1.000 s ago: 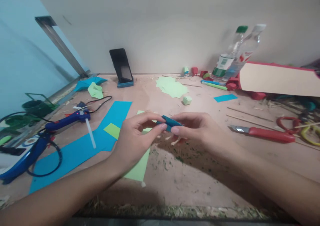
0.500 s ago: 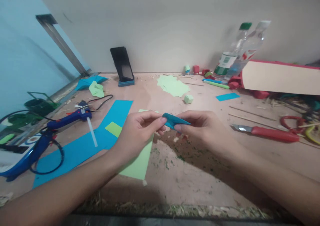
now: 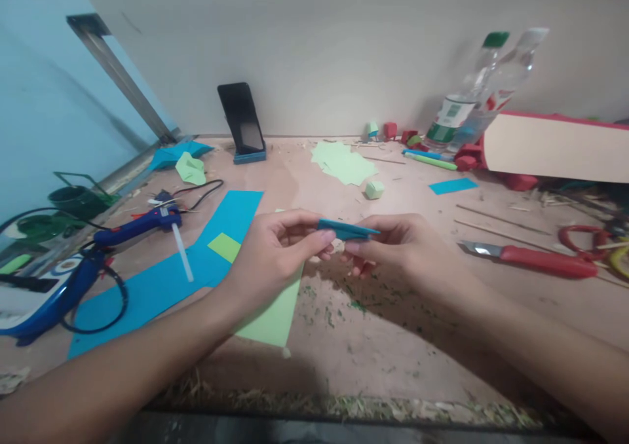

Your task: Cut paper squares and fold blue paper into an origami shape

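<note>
1. The folded blue paper (image 3: 351, 230) is narrow, creased into layers and tapers to a point at its right end; fingers cover parts of it.
2. It is above the table (image 3: 354, 372), its left end pinched between thumb and fingers of the left hand (image 3: 280, 251), its right part held between thumb and fingers of the right hand (image 3: 410, 244).
3. Two clear bottles (image 3: 451, 120) stand by the wall; their contents are unclear. At far left is a dark green cup (image 3: 73, 202), its inside unreadable.
4. The left hand and forearm partly hide a pale green sheet (image 3: 270, 319) and a large blue sheet (image 3: 147, 300).
5. A glue gun (image 3: 137, 226) lies at left, a red-handled knife (image 3: 548, 262) at right.
</note>
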Tool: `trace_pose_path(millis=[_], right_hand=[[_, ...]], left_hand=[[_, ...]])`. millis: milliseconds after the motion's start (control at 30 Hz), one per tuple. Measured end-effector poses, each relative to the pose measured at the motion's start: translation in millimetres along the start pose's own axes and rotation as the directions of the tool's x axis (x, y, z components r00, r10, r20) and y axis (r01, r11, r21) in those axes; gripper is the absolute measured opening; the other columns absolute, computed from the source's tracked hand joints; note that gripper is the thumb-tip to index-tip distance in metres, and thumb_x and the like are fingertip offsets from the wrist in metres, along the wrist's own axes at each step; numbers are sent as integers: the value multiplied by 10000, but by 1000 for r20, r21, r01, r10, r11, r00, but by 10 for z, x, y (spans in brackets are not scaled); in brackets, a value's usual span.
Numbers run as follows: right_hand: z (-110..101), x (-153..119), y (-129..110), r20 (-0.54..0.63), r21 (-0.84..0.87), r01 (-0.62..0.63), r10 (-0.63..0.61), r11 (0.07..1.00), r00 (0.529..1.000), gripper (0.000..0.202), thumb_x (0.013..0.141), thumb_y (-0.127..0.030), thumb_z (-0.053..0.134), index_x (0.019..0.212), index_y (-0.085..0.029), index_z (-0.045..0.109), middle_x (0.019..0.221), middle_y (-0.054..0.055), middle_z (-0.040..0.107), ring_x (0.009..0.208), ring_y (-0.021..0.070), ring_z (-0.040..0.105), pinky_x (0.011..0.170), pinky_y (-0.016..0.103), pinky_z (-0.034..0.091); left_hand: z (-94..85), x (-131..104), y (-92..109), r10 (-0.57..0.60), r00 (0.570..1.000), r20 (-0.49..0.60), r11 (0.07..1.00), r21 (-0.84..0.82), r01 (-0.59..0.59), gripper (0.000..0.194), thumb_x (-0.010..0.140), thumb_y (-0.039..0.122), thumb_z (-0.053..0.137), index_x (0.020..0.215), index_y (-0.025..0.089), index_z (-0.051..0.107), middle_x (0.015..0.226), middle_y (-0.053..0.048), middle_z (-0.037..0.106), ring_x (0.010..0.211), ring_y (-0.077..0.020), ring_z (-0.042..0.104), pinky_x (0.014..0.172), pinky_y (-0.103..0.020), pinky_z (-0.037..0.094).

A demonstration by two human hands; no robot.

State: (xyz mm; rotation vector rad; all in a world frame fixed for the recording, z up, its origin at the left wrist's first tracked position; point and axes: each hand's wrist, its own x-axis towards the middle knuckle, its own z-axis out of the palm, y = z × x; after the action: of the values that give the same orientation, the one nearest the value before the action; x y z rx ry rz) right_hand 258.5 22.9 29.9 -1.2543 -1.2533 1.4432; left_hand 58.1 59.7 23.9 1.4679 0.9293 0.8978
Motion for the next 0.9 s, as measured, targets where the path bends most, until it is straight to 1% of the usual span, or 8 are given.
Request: trace_pose_path(millis=[100,167,367,500,633,767,833,900], right_hand=[[11,-9,-20,19,-17,1,-1,1000,1000,135,731,-252,911,803,-182,821,728,3,767,596,101,651,591,206,556],[16,-20,-32,25,-27,-10,11,1000,1000,147,732,-268,916,815,-189,824,767,13,782,617,109,651,607,218,564],[18,-32,-29,22,8,-33,33,999,999,230,757,-395,905,831,-191,830,856,52,803,660,151,696,616,264,584],[12,-28,9,21,42,-38,37,998,999,196,781,-361,889,830,-183,824,861,57,804,673,145,705,652,266,585],[7,-24,28,11,47,-29,28,998,1000,176,798,-341,870,799,-176,810,811,51,793,661,147,706,647,271,576],[7,-24,19,-16,33,-32,33,999,999,197,819,-357,856,778,-176,791,804,54,794,649,147,705,634,274,562],[9,-23,10,-30,22,-37,38,999,999,200,810,-368,864,798,-183,789,842,58,803,659,150,706,633,277,560],[10,-20,4,-42,18,-38,39,999,998,218,773,-374,892,803,-187,783,854,57,804,660,151,701,628,276,558]], left_hand=[[-8,9,-29,-4,998,56,999,51,1,197,869,328,786,755,168,767,664,-17,735,584,-134,662,555,-232,541],[-11,15,-43,3,998,58,998,64,-7,228,882,332,776,723,170,757,659,-21,730,580,-138,659,566,-246,544],[-12,12,-48,15,999,29,998,57,-17,155,891,289,759,790,173,778,691,-26,748,598,-146,679,568,-246,546],[-18,6,-50,6,999,34,998,55,-8,151,900,301,756,825,174,787,722,-37,765,639,-156,695,577,-243,552],[-26,12,-48,6,997,71,999,33,-8,129,898,282,756,842,169,787,745,-39,766,652,-152,685,593,-246,550],[-39,31,-42,-23,995,101,998,63,16,258,915,330,737,726,156,760,673,-46,726,598,-149,661,563,-255,534],[-45,39,-41,-34,994,106,997,66,27,276,918,333,728,708,155,753,676,-52,731,592,-157,677,568,-267,549],[-47,43,-42,-30,993,118,998,62,22,227,913,306,724,747,156,767,713,-56,752,621,-165,705,593,-269,569]])
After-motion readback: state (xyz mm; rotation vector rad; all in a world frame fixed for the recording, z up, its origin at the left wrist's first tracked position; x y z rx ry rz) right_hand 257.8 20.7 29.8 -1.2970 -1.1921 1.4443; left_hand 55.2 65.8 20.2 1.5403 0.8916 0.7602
